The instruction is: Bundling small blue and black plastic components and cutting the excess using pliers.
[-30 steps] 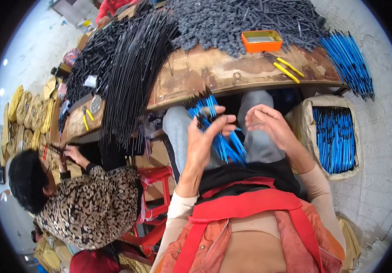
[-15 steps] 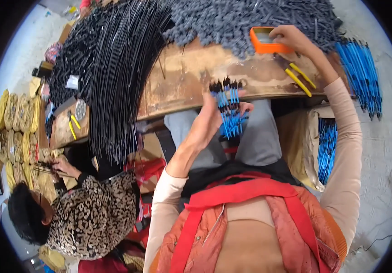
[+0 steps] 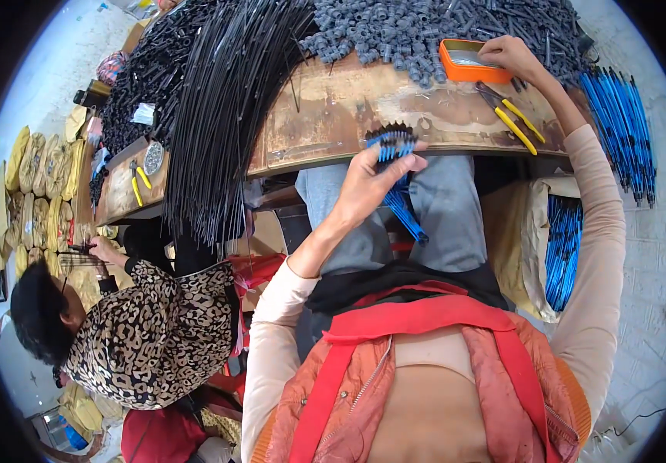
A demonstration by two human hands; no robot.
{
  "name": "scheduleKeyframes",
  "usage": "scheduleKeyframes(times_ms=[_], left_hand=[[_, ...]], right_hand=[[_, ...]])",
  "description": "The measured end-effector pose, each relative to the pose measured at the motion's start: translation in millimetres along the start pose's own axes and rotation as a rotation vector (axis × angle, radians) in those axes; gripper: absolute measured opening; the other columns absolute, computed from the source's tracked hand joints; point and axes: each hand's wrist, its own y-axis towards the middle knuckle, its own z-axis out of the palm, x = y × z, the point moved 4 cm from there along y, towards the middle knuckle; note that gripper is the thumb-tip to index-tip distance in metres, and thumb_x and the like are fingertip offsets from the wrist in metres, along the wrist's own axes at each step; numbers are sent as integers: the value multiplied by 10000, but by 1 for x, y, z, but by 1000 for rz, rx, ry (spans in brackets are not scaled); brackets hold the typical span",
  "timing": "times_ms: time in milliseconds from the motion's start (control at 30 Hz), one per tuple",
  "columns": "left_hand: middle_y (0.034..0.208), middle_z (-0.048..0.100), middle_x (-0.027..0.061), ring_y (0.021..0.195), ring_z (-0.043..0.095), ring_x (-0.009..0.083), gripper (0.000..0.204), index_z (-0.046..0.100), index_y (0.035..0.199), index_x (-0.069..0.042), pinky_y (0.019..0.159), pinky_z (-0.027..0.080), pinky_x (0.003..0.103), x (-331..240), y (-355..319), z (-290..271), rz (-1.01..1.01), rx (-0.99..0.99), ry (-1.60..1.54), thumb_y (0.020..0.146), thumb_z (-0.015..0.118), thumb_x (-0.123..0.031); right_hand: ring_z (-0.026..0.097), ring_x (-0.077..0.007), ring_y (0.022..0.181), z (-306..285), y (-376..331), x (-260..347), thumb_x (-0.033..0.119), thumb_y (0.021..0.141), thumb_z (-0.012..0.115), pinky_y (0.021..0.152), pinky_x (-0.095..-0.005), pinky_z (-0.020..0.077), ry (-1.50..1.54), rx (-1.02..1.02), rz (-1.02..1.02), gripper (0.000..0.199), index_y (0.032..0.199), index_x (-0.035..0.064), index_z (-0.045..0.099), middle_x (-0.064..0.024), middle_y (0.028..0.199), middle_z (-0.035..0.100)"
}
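Blue rods [image 3: 404, 211] lie bunched inside the left hand [image 3: 370, 184].

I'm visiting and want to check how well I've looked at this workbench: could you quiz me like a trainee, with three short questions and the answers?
1. Short answer: what does the left hand hold?
2. True or false: the yellow-handled pliers nearest the orange box lie on the wooden table.
3. Multiple choice: where is the right hand?
A. At the paper sack
B. At the orange box's opening
C. On the long black rods

Key:
1. A bundle of dark-tipped blue rods.
2. True.
3. B.
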Motion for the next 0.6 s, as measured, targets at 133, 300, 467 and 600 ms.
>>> scheduleKeyframes(times_ms=[133, 300, 467, 600], left_hand=[[982, 701, 68, 933, 649, 130, 258, 617, 1210, -19, 853, 510, 277, -3, -2, -4, 7, 44, 71, 966, 563, -82], [995, 702, 71, 961, 647, 131, 257, 617, 1201, -32, 873, 508, 283, 6, -11, -10, -117, 12, -99, 950, 586, -75], [980, 706, 84, 965, 655, 138, 243, 630, 1180, -32, 880, 508, 282, 15, -20, -9, -191, 2, -75, 946, 596, -83], [983, 704, 98, 949, 669, 163, 245, 624, 1183, -28, 861, 526, 300, 22, -37, -4, -190, -18, -80, 957, 591, -119]], right_hand=[[643, -178, 750, -16, -7, 1, 215, 873, 625, 707, -281, 496, -39, -282, 8, 245, 978, -2, 666, -102, 825, 681], [585, -80, 764, -9, -48, 127, 102, 908, 607, 690, -233, 467, 238, -280, -128, 197, 1092, 43, 644, -53, 903, 672], [566, -127, 716, 21, -97, 233, 42, 880, 618, 651, -268, 455, 300, -159, -291, 233, 1106, 56, 671, -62, 826, 615], [572, -202, 706, 46, -133, 243, 11, 844, 637, 633, -288, 452, 418, -124, -227, 232, 1066, 50, 692, -87, 830, 601]])
